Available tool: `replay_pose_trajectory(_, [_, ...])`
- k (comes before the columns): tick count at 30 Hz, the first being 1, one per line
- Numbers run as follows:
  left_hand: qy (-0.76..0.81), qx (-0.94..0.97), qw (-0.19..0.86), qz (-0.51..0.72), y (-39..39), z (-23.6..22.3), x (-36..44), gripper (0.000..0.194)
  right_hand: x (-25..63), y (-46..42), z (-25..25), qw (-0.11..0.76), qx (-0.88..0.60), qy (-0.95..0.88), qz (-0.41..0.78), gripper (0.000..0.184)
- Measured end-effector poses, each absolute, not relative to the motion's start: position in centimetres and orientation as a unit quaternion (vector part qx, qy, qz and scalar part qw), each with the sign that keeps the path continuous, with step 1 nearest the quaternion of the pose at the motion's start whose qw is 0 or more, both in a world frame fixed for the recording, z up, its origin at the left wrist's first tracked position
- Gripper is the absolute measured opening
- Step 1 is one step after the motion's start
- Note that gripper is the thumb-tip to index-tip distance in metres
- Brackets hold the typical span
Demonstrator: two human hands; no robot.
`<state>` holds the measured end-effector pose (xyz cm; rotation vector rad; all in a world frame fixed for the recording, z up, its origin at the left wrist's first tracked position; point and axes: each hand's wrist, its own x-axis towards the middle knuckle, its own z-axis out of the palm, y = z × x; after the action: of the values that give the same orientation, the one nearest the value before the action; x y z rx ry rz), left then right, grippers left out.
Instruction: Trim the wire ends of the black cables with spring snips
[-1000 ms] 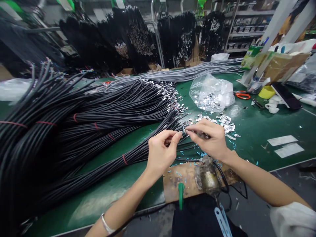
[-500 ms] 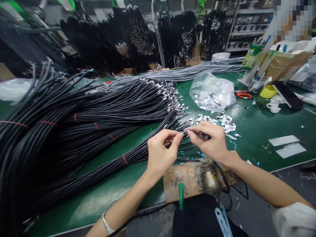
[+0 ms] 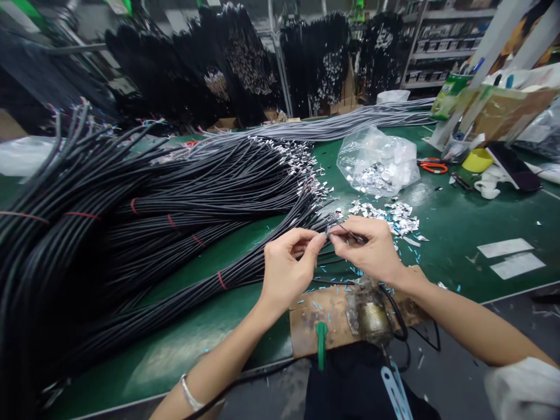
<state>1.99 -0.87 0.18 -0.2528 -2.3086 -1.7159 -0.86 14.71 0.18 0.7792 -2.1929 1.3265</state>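
My left hand [image 3: 291, 265] is closed in a pinch, thumb and forefinger on the thin wires at a cable's end [image 3: 327, 231]. Right beside it, my right hand [image 3: 370, 245] also pinches, its fingertips at the same wires. A slim dark tool [image 3: 359, 237], probably tweezers, lies in the right hand's grip, mostly hidden by the fingers. Behind the hands, the black cables [image 3: 245, 271] run off to the left in a bundle tied with a red band [image 3: 222, 280]. Their stripped ends fan out near my fingertips.
Blue wire scraps and silvery foil pieces [image 3: 405, 219] litter the green table [image 3: 455, 233]. A clear plastic bag [image 3: 378, 160], orange-handled scissors [image 3: 433, 165] and a phone [image 3: 514, 166] lie to the right. A grimy metal device [image 3: 371, 312] sits on cardboard [image 3: 306, 326] before me.
Both hands stay at the same cable end. My right fingertips have shifted slightly, and more of the slim dark tool shows between them. The view has moved a little.
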Motion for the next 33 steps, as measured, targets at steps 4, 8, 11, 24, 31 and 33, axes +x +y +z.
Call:
replay_pose_trajectory(4, [-0.793,-0.093,0.142,-0.586,-1.1,0.1,1.8,0.018,-0.7,14.8,0.3,0.251,0.268,-0.799,0.477,0.008])
replay_pose_trajectory(8, [-0.806,-0.107,0.178,-0.554,-1.1,-0.1,1.9,0.014,-0.1,15.0,0.5,0.321,0.288,-0.772,0.467,0.005])
replay_pose_trajectory(11, [-0.820,-0.126,0.189,-0.526,-1.1,0.1,1.9,0.012,-0.1,15.3,0.9,0.304,0.276,-0.779,0.475,0.011])
replay_pose_trajectory(24, [-0.788,-0.142,0.059,-0.595,-1.9,0.7,1.2,0.024,-1.3,15.0,0.5,0.111,0.247,-0.735,0.622,0.009])
replay_pose_trajectory(31, [-0.793,-0.165,0.191,-0.555,-1.7,0.5,1.4,0.010,-1.1,14.7,0.6,-0.085,0.149,-0.662,0.730,0.021])
replay_pose_trajectory(33, [-0.813,-0.170,0.250,-0.498,-1.7,0.5,1.7,0.007,-0.8,14.8,0.8,0.013,0.199,-0.704,0.682,0.022])
